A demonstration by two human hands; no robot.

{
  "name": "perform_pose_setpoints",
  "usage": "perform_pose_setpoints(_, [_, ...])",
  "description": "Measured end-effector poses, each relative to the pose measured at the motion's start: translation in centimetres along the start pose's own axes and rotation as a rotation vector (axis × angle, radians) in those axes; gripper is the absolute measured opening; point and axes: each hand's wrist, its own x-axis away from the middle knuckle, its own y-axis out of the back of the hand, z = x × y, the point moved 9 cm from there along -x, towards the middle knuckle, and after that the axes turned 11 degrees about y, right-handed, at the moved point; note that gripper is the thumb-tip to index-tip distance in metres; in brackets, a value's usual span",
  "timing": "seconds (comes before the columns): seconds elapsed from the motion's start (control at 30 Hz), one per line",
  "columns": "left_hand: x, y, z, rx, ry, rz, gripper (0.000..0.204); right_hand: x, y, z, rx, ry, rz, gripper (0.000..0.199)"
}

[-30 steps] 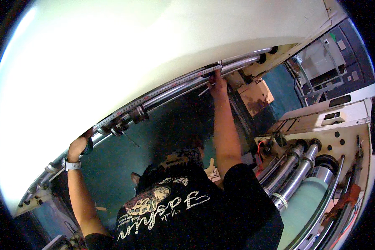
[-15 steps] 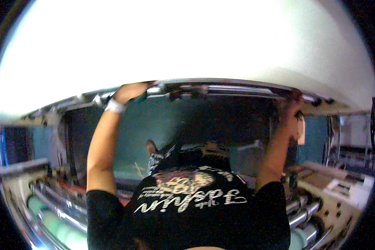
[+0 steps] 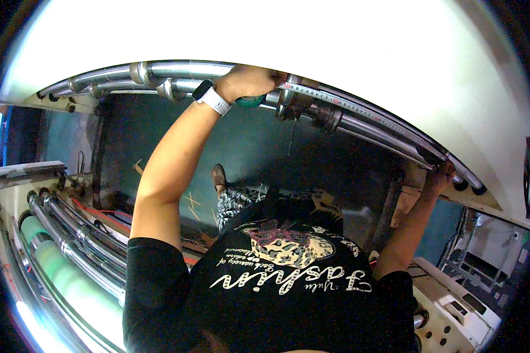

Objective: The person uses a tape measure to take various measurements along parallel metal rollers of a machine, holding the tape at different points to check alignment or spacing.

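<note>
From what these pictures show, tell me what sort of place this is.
Most likely a factory floor, at a roll-fed printing or film machine. Polished steel rollers run overhead, where the left hand grips a green-handled tool. More rollers and a green roll lie lower left, and a cream machine panel lower right.

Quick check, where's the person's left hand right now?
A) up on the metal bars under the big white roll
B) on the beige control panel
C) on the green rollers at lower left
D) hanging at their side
A: the left hand, watch on its wrist, grips the metal bars just under the big white roll.
</note>
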Motion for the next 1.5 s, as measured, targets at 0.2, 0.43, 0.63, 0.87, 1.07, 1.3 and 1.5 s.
perform_pose_setpoints(0.2, [0.0,-2.0,1.7,-0.085,0.178,0.278,0.032,-0.3,1.1,-1.1,0.068,0.000,0.019,0.022])
perform_pose_setpoints(0.43, [0.0,-1.6,1.3,-0.001,0.075,0.139,0.019,-0.8,0.2,0.7,1.136,0.665,0.499,0.046])
perform_pose_setpoints(0.63, [0.0,-1.9,1.5,-0.021,0.079,0.167,0.021,-1.3,-1.0,2.3,1.147,0.663,0.497,0.053])
perform_pose_setpoints(0.87, [-0.1,-2.1,1.8,-0.002,0.114,0.184,0.025,0.9,-2.3,3.1,1.083,0.485,0.423,0.049])
perform_pose_setpoints(1.07, [0.1,-1.4,1.5,0.097,0.126,0.149,0.019,-0.2,-0.6,1.7,1.029,0.586,0.408,0.046])
perform_pose_setpoints(1.3, [0.2,-1.7,1.6,-0.004,0.193,0.282,0.028,-0.9,1.7,-1.5,0.170,-0.023,0.042,0.038])
perform_pose_setpoints(1.5, [0.3,-1.5,1.5,0.060,0.164,0.224,0.019,2.1,-3.9,2.8,-0.300,-0.167,0.350,0.036])
